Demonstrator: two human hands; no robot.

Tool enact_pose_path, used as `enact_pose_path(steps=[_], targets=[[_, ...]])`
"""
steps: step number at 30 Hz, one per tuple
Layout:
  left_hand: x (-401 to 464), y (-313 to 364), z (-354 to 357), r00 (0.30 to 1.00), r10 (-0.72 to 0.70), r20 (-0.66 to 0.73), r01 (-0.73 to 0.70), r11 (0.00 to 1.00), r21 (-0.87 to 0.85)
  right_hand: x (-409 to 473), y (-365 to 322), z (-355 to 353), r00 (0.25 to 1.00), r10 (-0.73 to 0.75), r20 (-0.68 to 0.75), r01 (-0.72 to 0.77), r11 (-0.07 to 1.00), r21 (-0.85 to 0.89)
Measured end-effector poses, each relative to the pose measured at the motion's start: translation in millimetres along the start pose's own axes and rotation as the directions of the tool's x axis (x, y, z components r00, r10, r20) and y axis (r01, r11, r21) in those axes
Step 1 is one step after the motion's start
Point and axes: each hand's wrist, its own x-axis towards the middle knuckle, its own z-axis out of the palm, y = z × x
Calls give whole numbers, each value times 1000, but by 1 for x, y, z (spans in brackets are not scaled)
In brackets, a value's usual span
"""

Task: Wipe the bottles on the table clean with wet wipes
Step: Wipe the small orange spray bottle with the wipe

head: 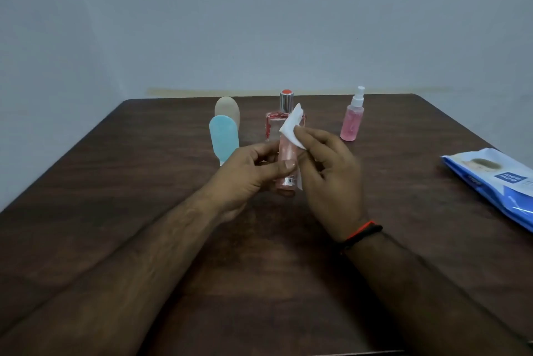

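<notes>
The left hand point(248, 171) grips a slim pink bottle point(286, 165) above the middle of the surface point(144, 153), its long axis near upright, top tilted slightly away. The right hand point(326, 165) pinches a white wipe point(292, 128) against the bottle's upper end. Behind stand a blue bottle point(223, 136), a beige bottle point(227, 109), a square glass bottle point(285, 113) and a spray bottle point(352, 117). The wipe pack point(496, 182) overhangs the right edge; open wood lies near the person.
</notes>
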Motion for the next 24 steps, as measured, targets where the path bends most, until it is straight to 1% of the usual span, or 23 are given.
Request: enact_pose_path(steps=[3,7,8,9,10,12,13,14,15,16,18,19,20,22,24], targets=[[0,-1,-1,1000,11,-17,-11,1000,26,-3,6,-1,995,-92,45,96,991,-96],[-1,-3,-4,999,37,-35,-36,999,15,-7,5,-6,988,-123,96,130,989,-64],[-1,-3,-4,999,35,-30,-34,999,15,-7,4,-8,991,-98,89,102,994,-40],[-1,-4,-5,999,31,-21,-30,1000,6,-5,4,-11,997,-33,64,33,999,-12],[-1,-5,-5,1000,26,-14,-26,1000,-7,-3,4,-13,998,63,23,-64,998,28],[0,-5,-6,1000,24,-9,-24,999,-23,2,6,-17,964,253,-77,-242,961,131],[0,-4,-6,1000,25,-8,-25,999,-25,4,8,-19,944,306,-120,-283,942,178],[1,-4,-5,1000,28,-7,-28,999,-30,6,7,-20,934,327,-146,-292,931,217],[0,-4,-4,999,32,-3,-32,999,-39,6,6,-21,934,324,-152,-282,928,244],[1,-4,-4,999,42,3,-42,998,-48,6,4,-19,945,304,-124,-263,927,269],[1,-5,-2,998,61,17,-60,997,-51,4,0,-14,969,246,-15,-231,926,298],[1,-5,-1,998,64,18,-63,997,-46,3,-2,-12,975,221,13,-215,932,292],[1,-5,-1,998,68,19,-67,997,-37,2,-1,-10,980,198,7,-192,943,273],[1,-5,0,997,73,23,-73,997,-21,3,1,-10,990,130,-48,-120,979,167],[0,-4,0,997,78,20,-77,997,-17,2,3,-12,996,76,-55,-72,994,77]])
